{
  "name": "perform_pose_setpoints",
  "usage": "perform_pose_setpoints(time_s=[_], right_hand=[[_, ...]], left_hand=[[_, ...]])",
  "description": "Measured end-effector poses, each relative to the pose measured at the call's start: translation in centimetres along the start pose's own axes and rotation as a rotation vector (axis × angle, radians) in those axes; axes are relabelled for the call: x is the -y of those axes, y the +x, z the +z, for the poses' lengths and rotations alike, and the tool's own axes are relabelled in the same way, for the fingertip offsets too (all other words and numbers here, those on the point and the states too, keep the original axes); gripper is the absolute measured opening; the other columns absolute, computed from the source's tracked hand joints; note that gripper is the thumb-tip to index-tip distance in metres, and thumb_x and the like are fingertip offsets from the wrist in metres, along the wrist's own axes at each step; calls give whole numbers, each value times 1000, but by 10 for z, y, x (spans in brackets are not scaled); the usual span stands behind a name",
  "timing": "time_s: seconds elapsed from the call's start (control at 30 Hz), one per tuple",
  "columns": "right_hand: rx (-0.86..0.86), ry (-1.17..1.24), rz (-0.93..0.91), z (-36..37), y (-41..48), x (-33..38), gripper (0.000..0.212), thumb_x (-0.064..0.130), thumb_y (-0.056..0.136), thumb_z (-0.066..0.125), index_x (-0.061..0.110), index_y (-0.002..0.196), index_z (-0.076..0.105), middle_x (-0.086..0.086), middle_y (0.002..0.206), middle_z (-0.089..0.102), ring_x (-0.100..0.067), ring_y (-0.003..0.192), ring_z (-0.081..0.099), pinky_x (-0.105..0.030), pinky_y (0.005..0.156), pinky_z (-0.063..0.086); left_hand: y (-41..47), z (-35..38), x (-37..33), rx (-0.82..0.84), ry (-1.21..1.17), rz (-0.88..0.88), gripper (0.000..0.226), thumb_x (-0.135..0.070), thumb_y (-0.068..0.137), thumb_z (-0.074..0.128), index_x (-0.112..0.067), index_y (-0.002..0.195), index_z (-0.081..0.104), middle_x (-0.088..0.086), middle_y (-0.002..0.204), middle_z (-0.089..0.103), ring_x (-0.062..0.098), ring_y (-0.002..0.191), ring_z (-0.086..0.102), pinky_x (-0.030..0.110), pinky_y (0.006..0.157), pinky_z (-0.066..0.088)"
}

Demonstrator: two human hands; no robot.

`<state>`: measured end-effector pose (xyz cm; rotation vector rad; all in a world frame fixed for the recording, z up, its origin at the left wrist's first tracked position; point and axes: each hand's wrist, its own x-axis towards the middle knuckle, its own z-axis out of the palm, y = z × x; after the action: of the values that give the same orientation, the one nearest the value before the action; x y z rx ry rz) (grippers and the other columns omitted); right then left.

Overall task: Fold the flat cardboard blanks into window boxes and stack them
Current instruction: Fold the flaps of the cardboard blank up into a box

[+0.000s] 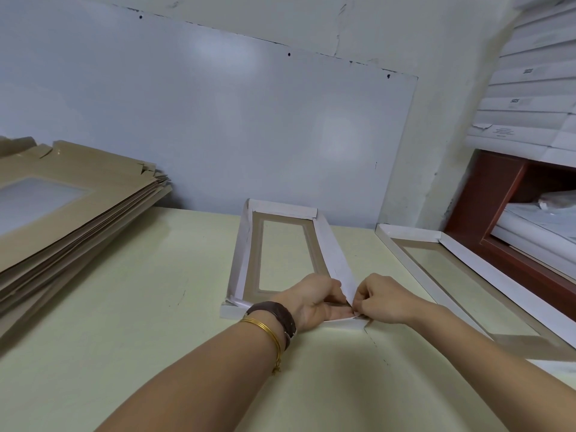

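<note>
A half-folded box (282,254) is laid lengthwise on the pale green worktop (149,307) with its window panel flat on the surface. Its white walls are raised along the left, right and far edges, and its far end is set close to the grey panel (218,120) leaned against the wall. The near right corner is worked by both hands. The near end wall is gripped by the left hand (313,302), whose fingers (338,313) are curled over its edge, while the corner flap is pinched by the curled fingers (363,299) of the right hand (383,299). The two hands are almost touching. A brown watch strap (274,313) and gold bangles (265,330) are worn on the left wrist. A stack of flat blanks (62,219) is kept at the left edge of the worktop, well apart from the box, with a broad bare strip left between them. On the right a second folded box (461,282) is laid at a slant, near the right forearm, with only a narrow gap to the box in hand. Beyond it a red-brown shelf frame (498,198) is seen, with white cartons (536,88) piled above.
</note>
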<state>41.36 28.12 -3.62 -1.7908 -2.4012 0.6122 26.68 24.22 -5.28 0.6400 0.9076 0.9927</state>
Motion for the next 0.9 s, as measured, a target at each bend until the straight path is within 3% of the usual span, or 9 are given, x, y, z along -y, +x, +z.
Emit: perform_pose_setpoints(time_s=[0.13,0.33,0.4,0.47,0.53,0.6,0.77,0.83,0.9], right_hand=[[26,-24,4,2,0,2,18,3,81,50,-13,78,57,-8,72,43,-20,69,37,-28,61,26],[94,-15,10,2,-4,5,18,3,82,46,-13,75,53,-9,74,40,-21,70,35,-30,61,25],[115,25,-1,1,-6,5,25,8,84,46,-8,65,49,-8,71,41,-22,67,40,-28,64,31],[146,84,-14,1,-10,7,35,22,86,48,11,54,36,-4,64,35,-20,60,45,-30,68,37],[183,90,-42,1,-15,9,39,43,76,50,18,55,28,-2,61,29,-19,57,39,-31,67,35],[208,38,-83,0,-16,7,45,51,70,53,19,56,26,-2,60,29,-20,59,33,-31,63,29],[164,-172,-282,2,-13,-5,53,29,91,57,18,53,22,1,58,20,-19,59,23,-32,56,20],[122,-238,-268,4,-13,-6,50,32,94,55,18,52,31,0,67,31,-19,78,35,-30,65,32],[87,-302,-215,6,-15,-5,44,38,93,54,18,56,42,0,87,34,-22,102,32,-32,85,39]], left_hand=[[3,0,1,-36,52,8,46,24,82,28,18,123,50,34,127,55,43,113,60,46,87,56],[8,6,1,-175,295,54,45,20,82,28,15,119,53,20,101,57,32,82,66,37,77,60],[9,7,0,-216,399,56,35,16,83,30,11,106,56,18,87,59,25,64,63,29,61,59],[8,9,-3,-257,534,60,20,11,85,34,2,85,52,13,70,54,23,54,57,27,53,53],[8,9,-5,-284,712,97,20,7,87,38,-2,75,52,13,67,55,28,63,59,31,63,53],[5,6,-9,-280,859,153,22,2,88,40,-3,77,58,13,72,61,28,70,59,35,73,55],[-23,-16,-26,-178,1098,189,22,3,67,54,-6,83,65,5,71,58,22,66,51,29,64,43],[-32,-25,-31,-106,1254,115,25,1,65,66,-4,89,69,0,76,59,18,74,54,28,70,45],[-38,-31,-32,-78,1399,69,29,-3,69,73,-7,97,71,-7,76,59,13,79,54,21,68,45]])
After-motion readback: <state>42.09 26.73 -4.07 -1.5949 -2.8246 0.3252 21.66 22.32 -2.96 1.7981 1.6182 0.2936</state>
